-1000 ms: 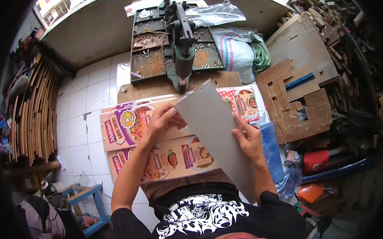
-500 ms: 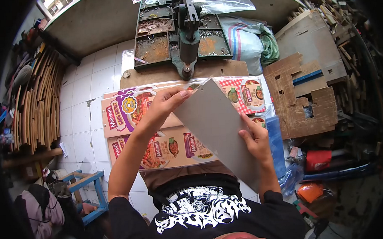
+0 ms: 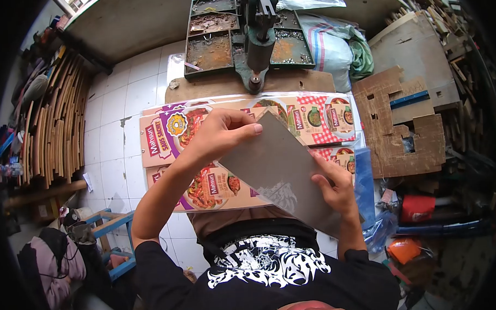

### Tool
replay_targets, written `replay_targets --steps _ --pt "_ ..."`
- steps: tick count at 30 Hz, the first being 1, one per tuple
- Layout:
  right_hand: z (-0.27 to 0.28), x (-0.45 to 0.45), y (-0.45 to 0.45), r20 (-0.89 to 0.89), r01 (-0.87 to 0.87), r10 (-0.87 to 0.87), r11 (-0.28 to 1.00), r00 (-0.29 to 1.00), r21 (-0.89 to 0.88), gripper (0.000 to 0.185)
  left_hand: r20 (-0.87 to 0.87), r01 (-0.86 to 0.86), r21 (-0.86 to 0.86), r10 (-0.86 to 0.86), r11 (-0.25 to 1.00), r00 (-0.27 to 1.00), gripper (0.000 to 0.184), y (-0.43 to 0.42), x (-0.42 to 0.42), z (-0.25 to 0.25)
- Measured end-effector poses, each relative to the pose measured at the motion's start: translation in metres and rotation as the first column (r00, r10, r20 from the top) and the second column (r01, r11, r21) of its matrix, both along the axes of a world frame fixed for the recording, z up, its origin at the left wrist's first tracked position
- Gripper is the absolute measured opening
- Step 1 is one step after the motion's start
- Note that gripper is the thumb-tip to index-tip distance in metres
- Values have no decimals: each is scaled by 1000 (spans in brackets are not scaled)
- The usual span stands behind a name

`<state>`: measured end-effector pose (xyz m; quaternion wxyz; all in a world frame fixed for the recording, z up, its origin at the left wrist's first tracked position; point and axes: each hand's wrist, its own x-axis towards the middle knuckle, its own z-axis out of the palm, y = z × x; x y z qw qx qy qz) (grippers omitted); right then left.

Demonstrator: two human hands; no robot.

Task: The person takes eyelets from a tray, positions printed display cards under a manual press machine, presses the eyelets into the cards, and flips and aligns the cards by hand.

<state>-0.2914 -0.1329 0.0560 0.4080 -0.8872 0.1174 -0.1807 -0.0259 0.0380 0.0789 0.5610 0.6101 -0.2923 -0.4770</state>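
Note:
A grey, glossy flat sheet (image 3: 284, 167) is held at a slant over printed food-label sheets (image 3: 205, 184), and its surface reflects the white shirt print. My left hand (image 3: 228, 131) grips its upper left edge, thumb on the face and fingers curled behind. At the sheet's right edge is my right hand (image 3: 336, 184), with the thumb on the near face and the fingers along the edge. Beyond the label sheets stands a dark green press (image 3: 258, 51), its lower tip above a brown board (image 3: 311, 83).
Metal trays with small parts (image 3: 210, 51) flank the press. A white striped sack (image 3: 326, 51) lies behind on the right. Cut wooden boards (image 3: 389, 133) lean at the right, a blue wooden frame (image 3: 116, 225) stands lower left, and stacked brown panels (image 3: 55, 123) fill the left side.
The sheet has tilted flatter and its top edge has lowered, with a reflection now showing. My left hand has shifted along its upper left edge. The view has moved slightly.

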Motion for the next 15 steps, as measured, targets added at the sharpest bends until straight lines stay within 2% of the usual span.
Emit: replay_targets --steps 5,8,10,11,12,14,15 --pt "-3 2 3 1 25 -25 998 1000 59 50 19 -61 -47 62 997 998 22 -11 4 -22" --pt "-4 2 1 -32 68 -67 996 997 51 49 -13 -13 3 13 1000 1000 26 -21 10 -21" --pt "-5 2 -3 -51 93 -91 995 995 45 49 57 66 54 -69 996 996 36 -26 16 -14" --pt "-4 3 -6 -97 147 -141 987 985 57 49 66 118 86 -123 989 990 47 -29 21 -16" --pt "-5 4 -11 -144 202 -191 977 971 66 50 65 118 83 -123 990 990 47 -32 24 -21" --pt "-13 10 -19 -117 240 -225 961 967 136 50 -242 35 73 -17 997 970 50 -38 30 -38" --pt "-12 13 -23 -124 286 -260 915 958 283 50 -388 -6 78 36 997 921 53 -41 32 -46"
